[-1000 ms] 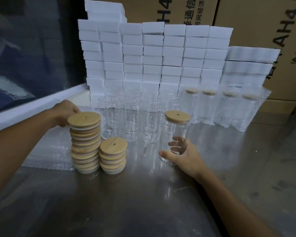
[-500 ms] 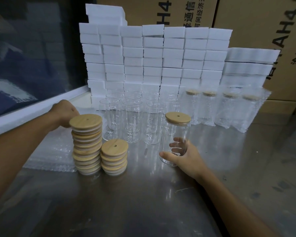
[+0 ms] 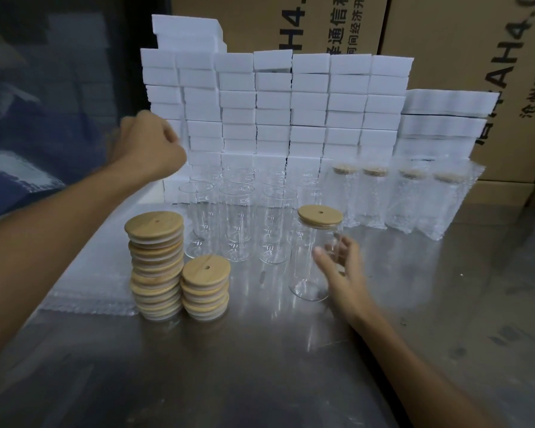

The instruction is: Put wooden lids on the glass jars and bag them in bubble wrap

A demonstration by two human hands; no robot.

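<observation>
A glass jar [image 3: 306,273] with a wooden lid [image 3: 320,215] stands on the steel table [image 3: 260,366]. My right hand [image 3: 345,279] holds its lower right side, thumb in front and fingers seen through the glass behind. My left hand [image 3: 149,146] is raised above the table at the left, fingers curled into a fist with nothing showing in it. Two stacks of wooden lids, a tall one [image 3: 155,264] and a short one [image 3: 206,288], stand at the front left. Flat bubble wrap bags [image 3: 84,291] lie left of the stacks. Several empty jars [image 3: 238,223] stand behind.
Several lidded jars wrapped in bubble wrap [image 3: 408,202] stand at the back right. A wall of white boxes [image 3: 275,112] rises behind the jars, with brown cartons [image 3: 476,57] beyond. A dark window [image 3: 44,103] borders the left.
My left hand has lifted from behind the tall lid stack up into the air, closing into a fist. My right hand stays at the lidded jar.
</observation>
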